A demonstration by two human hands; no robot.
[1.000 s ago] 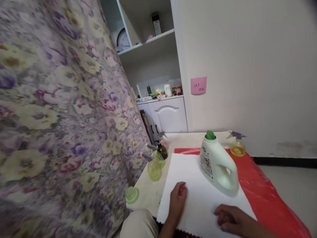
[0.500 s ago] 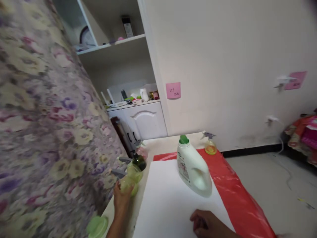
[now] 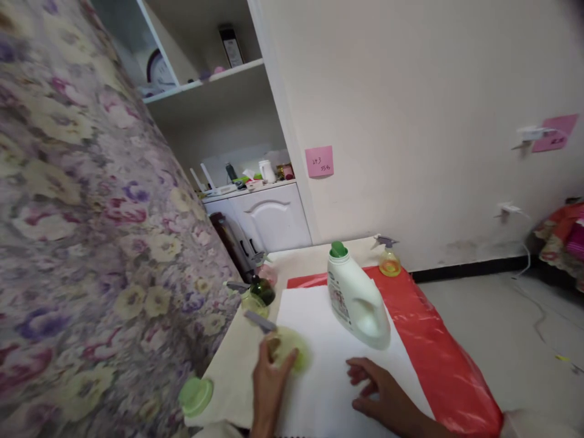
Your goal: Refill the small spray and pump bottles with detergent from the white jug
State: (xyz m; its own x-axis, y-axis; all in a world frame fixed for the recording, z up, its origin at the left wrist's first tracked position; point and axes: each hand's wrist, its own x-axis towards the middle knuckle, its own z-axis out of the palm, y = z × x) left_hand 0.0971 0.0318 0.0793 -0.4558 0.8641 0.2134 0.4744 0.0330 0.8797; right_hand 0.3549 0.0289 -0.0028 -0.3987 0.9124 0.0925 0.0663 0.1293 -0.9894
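My left hand (image 3: 272, 371) is closed round a clear yellow spray bottle (image 3: 294, 347) with a grey trigger head, tilted above the left edge of the white sheet (image 3: 314, 383). To the right, my right hand (image 3: 371, 386) hovers over the sheet with its fingers apart and nothing in them. Beyond it stands a large pale green detergent jug (image 3: 358, 304), upright, its neck uncapped and showing a green spout. A round light green cap (image 3: 196, 395) lies at the table's left corner.
Along the left edge stand another yellow spray bottle (image 3: 254, 304), a dark green bottle (image 3: 263, 290) and a pink one (image 3: 269, 274). One more spray bottle (image 3: 389, 263) stands at the far right, on red plastic (image 3: 429, 334). A floral curtain (image 3: 114, 243) hangs at left.
My left hand has lifted the yellow spray bottle from the row at the left and carried it right, to the white sheet. The fingers of my right hand have opened out.
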